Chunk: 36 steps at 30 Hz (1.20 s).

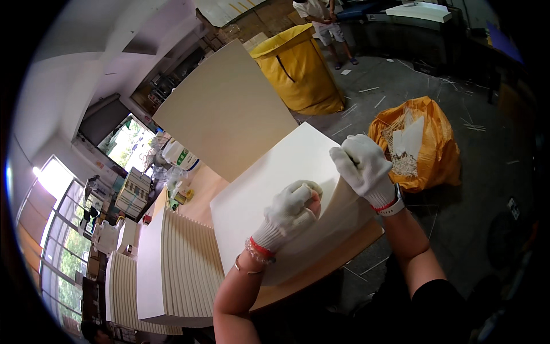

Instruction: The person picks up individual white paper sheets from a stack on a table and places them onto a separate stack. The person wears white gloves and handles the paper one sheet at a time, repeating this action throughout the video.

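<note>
A large white sheet (286, 166) lies before me on a wooden table, its right edge bent upward. My right hand (364, 166), in a white knit glove, is closed at the sheet's far right corner and pinches that edge. My left hand (293, 209), gloved alike, rests on the sheet nearer the middle with its fingers curled in. A pinkish patch shows at its fingers, and whatever they hold is hidden. Behind the sheet a big beige board (229, 109) stands upright at a tilt.
To the left are thick stacks of white boards (186, 264). A white tub (180, 156) and small items sit farther back on the table (203, 186). Beyond its right side stand an orange bag of scraps (441, 149) and a tall yellow bag (303, 74). Paper strips litter the floor; another person (323, 23) stands behind.
</note>
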Each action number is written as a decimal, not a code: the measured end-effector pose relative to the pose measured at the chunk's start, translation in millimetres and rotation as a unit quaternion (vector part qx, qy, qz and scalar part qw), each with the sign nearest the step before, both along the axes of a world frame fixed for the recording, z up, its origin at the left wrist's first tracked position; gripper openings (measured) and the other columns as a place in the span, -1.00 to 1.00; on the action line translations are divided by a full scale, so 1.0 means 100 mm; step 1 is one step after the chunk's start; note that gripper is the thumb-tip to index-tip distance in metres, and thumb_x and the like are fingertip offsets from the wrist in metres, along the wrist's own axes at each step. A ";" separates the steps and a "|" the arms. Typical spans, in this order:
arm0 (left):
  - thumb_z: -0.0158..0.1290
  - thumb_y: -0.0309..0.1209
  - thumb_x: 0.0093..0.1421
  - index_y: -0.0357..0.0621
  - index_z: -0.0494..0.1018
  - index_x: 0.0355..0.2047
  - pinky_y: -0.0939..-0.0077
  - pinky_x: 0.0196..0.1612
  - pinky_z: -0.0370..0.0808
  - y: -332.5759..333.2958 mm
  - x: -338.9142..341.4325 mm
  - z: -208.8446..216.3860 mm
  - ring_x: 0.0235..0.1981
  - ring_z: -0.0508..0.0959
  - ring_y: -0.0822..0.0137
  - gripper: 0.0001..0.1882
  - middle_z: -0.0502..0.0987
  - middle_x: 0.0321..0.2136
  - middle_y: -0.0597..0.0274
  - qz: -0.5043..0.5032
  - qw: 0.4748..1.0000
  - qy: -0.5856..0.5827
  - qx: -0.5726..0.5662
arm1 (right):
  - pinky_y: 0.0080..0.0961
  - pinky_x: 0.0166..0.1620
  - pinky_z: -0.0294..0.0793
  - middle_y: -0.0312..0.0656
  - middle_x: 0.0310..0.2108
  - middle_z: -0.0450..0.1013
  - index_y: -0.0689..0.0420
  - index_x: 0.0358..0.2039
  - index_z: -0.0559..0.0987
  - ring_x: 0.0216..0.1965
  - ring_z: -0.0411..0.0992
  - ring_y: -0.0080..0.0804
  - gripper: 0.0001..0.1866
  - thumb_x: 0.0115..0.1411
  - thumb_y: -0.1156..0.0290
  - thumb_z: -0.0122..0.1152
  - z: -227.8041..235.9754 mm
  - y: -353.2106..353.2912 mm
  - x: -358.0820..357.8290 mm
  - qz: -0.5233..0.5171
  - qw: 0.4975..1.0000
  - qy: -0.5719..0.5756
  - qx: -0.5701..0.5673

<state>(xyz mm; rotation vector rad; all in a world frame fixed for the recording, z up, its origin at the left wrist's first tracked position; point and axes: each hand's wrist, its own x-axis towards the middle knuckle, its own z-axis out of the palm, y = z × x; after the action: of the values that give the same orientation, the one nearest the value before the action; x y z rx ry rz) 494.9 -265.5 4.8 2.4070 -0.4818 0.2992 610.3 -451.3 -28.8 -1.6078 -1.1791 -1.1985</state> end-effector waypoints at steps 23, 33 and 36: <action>0.31 -0.47 0.04 -0.21 0.40 0.14 0.44 -0.09 0.47 0.02 -0.04 -0.01 -0.15 0.55 0.17 -0.37 0.50 -0.11 0.03 -0.035 0.991 -0.124 0.034 | -0.32 -0.46 0.27 -0.15 -0.61 0.24 0.30 -0.42 0.48 -0.57 0.26 -0.25 -0.83 0.25 0.45 0.12 -0.12 0.04 -0.02 0.094 0.975 0.181 0.090; 0.34 -0.45 0.02 -0.17 0.50 -0.10 0.42 -0.03 0.43 0.01 -0.03 0.04 -0.08 0.52 0.06 -0.59 0.45 0.02 -0.04 -0.023 0.998 -0.057 0.029 | -0.32 -0.46 0.32 -0.15 -0.57 0.28 0.29 -0.19 0.49 -0.55 0.29 -0.21 -0.79 0.14 0.53 0.11 -0.18 0.06 0.05 0.051 0.994 0.066 0.076; 0.33 -0.46 0.02 -0.18 0.50 -0.11 0.42 -0.02 0.42 0.00 -0.05 0.02 -0.08 0.51 0.06 -0.60 0.45 0.00 -0.05 -0.001 0.997 -0.064 0.030 | -0.32 -0.43 0.32 -0.15 -0.57 0.28 0.27 -0.28 0.50 -0.54 0.29 -0.19 -0.88 0.17 0.52 0.11 -0.19 0.08 0.04 0.077 0.984 0.120 0.108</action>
<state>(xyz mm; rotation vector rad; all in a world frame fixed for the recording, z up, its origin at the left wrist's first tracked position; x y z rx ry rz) 490.1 -266.0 7.2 2.4549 -0.5580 0.4467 614.5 -443.3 -48.0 -1.4254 -0.9662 -0.9680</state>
